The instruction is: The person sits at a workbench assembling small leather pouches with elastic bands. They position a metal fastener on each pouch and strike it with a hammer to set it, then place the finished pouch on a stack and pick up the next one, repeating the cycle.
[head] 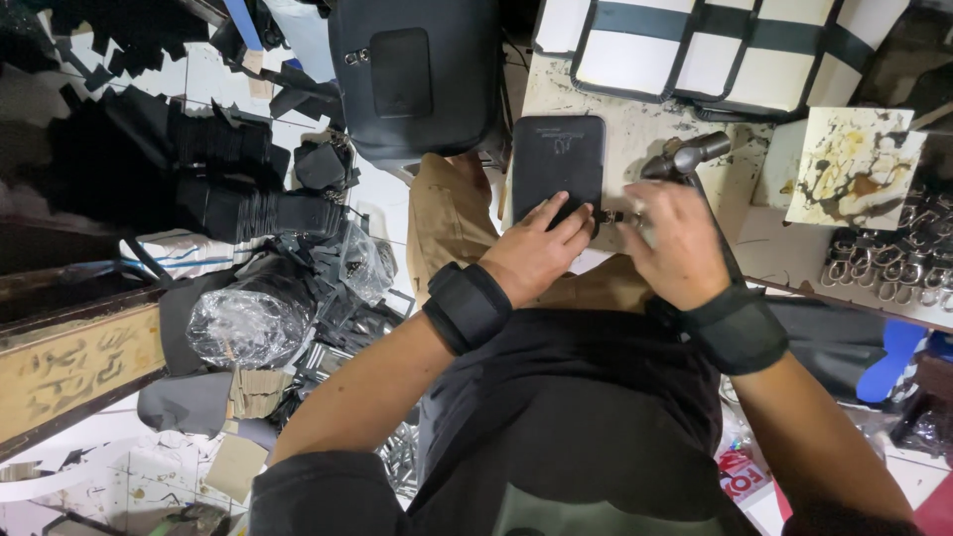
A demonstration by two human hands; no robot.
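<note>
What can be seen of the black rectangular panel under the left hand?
The black panel is a flat rectangle with rounded corners, matte like leather or faux leather, with a stitched border and a faint embossed mark near its top. It lies flat on the stained pale worktop, long side running away from the person. The left hand presses its fingers on the lower right corner; the right hand holds a small metal piece at that edge.

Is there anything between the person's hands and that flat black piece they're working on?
Nothing visible. The left hand already rests flat on the lower edge of the black piece, and the right hand pinches a small metal fitting at its right corner. The hammer lies just beyond the right hand, not between them.
</note>
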